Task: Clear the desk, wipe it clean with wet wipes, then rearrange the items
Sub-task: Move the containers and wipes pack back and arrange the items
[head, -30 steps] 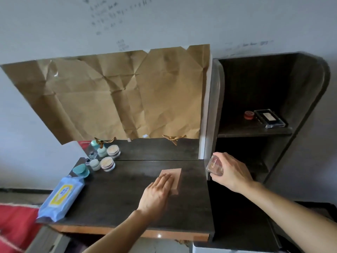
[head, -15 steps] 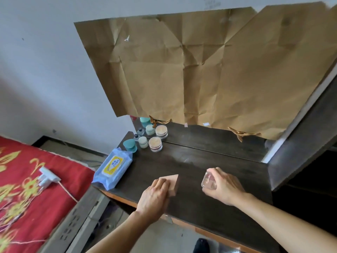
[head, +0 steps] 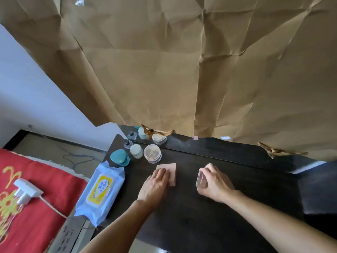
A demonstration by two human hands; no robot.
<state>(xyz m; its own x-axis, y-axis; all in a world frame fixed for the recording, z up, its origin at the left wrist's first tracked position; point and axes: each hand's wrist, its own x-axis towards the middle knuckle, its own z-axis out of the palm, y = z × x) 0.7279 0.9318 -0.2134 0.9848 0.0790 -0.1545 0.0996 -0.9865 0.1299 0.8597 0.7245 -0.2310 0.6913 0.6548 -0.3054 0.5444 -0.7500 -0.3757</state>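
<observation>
- The right hand (head: 214, 181) is closed around a small clear glass bottle with a pinkish tint (head: 202, 180), the fingers wrapped over its far side and the base at or just above the dark wood-grain desk top (head: 228, 207); whether it already rests there cannot be told.
- The left hand (head: 155, 185) is laid flat, palm down, on a flat square peach-pink box (head: 172, 171), pressing it to the desk rather than pinching it — no closed grasp is seen.
- The step in hand is judged to be rearranging: both items are being set near the jars at the back left corner.
- The box is best slid with even palm pressure so that it stays square to the desk edge, and stopped short of the round clear-lidded powder jar (head: 152, 153), which stands just beside its far corner.
- The bottle is best lowered upright and released only once its base sits flat, since glass on a smooth top may tip or skate.
- Care is owed to the small pale-green jar (head: 136, 151) and the teal rounded cap-shaped container (head: 119, 157) close by — a nudge could send one into the next.
- The blue pack of wet wipes with a yellow label (head: 100, 189) overhangs the desk's left edge and is better left undisturbed or pulled further on.
</observation>
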